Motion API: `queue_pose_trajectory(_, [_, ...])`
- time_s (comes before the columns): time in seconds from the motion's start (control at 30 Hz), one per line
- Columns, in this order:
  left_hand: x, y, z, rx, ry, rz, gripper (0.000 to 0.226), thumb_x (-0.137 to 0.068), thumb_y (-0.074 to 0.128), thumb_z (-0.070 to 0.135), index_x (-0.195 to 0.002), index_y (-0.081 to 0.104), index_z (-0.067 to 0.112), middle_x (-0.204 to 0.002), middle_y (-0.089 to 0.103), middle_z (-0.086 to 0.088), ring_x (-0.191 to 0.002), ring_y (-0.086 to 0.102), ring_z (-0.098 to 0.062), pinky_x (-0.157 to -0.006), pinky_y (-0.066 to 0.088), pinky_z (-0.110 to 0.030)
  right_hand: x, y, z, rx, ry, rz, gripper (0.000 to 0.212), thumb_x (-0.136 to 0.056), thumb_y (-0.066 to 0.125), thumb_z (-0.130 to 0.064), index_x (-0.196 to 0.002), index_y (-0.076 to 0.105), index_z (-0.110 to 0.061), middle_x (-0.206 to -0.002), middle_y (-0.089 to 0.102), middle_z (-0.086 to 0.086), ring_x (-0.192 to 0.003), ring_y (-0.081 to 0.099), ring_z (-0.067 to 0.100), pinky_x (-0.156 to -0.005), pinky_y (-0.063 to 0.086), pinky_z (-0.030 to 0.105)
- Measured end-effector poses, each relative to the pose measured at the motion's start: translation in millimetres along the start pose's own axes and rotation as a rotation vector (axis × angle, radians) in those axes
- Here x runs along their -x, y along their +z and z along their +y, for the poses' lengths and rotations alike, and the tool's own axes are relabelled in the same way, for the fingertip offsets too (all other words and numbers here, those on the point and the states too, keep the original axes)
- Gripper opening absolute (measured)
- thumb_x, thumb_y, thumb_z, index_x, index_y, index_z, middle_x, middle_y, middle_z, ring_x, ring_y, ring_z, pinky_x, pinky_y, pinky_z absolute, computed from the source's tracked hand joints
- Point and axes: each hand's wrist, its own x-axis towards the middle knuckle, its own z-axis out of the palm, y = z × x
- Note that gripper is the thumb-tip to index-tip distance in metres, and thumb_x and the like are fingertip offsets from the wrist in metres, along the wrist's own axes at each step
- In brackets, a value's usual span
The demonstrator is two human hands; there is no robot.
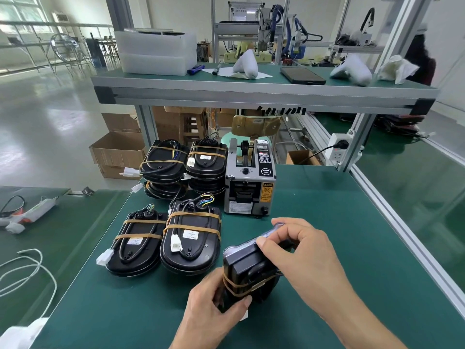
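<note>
**Black casing held in both hands over the green bench**

Black plastic, and a tan rubber band (241, 285) stretched round its lower half: that is the casing (247, 270), lifted off the green bench (327, 222) near the six o'clock edge and tilted with its top end away from the person. The left hand (214, 306) grips the lower end; its fingers are curled round the side and the thumb lies across the near face just under the band. The right hand (302, 250) comes in from three o'clock; its thumb and bent fingers pinch the top edge, where a clear rim shows.

At twelve o'clock from the casing stands a grey tape machine (250, 177), facing the person. At ten o'clock lie two banded bundles (192, 238) of the same black casings, side by side and touching, white plugs trailing from them; beyond these, at eleven o'clock, two more stacks (163, 162) sit beside the machine. A white cable (32, 268) loops at nine o'clock on the neighbouring bench. Above, at twelve o'clock, a shelf (251, 96) carries white foam blocks (156, 52) and a dark tablet (302, 75); a power strip (338, 147) hangs on the frame at two o'clock.
</note>
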Motion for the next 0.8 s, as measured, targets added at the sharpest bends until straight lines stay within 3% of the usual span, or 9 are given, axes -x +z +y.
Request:
queue_pose_trajectory(0.13, [-0.1, 0.3, -1.6, 0.001, 0.006, 0.0, 0.051, -0.074, 0.086, 0.032, -0.117, 0.069, 0.051, -0.097, 0.073, 0.01, -0.076, 0.064, -0.005, -0.066, 0.052, -0.02, 1.8, 3.6, 1.1, 0.028, -0.011, 0.024, 0.011, -0.08, 0.083, -0.037, -0.075, 0.075, -0.041, -0.11, 0.06, -0.036, -0.106, 0.056, -0.016, -0.08, 0.034, -0.002])
queue_pose_trajectory(0.23, [0.2, 0.2, -1.8, 0.023, 0.01, 0.009, 0.053, -0.073, 0.087, 0.03, -0.12, 0.07, 0.048, -0.107, 0.076, 0.012, -0.096, 0.073, -0.01, -0.081, 0.053, -0.014, 2.6, 5.2, 3.1, 0.047, -0.021, 0.041, 0.012, -0.081, 0.083, -0.035, -0.074, 0.073, -0.04, -0.11, 0.062, -0.033, -0.106, 0.055, -0.018, -0.078, 0.03, -0.006])
queue_pose_trajectory(0.43, [-1.1, 0.5, 0.9, 0.021, 0.015, 0.009, 0.053, -0.072, 0.086, 0.029, -0.12, 0.07, 0.046, -0.107, 0.076, 0.015, -0.1, 0.072, -0.008, -0.083, 0.05, -0.01, 4.0, 6.0, 6.6, 0.014, -0.018, 0.055, 0.011, -0.083, 0.082, -0.038, -0.079, 0.072, -0.04, -0.113, 0.055, -0.042, -0.108, 0.054, -0.016, -0.083, 0.035, 0.004])
queue_pose_trajectory(0.8, [-1.0, 0.8, 1.2, 0.018, 0.001, 0.003, 0.051, -0.072, 0.086, 0.03, -0.119, 0.071, 0.043, -0.104, 0.075, 0.014, -0.09, 0.069, -0.003, -0.078, 0.049, -0.01, 3.7, 11.6, 15.5, -0.087, 0.004, 0.11, 0.012, -0.085, 0.077, -0.033, -0.088, 0.067, -0.038, -0.115, 0.06, -0.035, -0.107, 0.059, -0.008, -0.086, 0.042, 0.018])
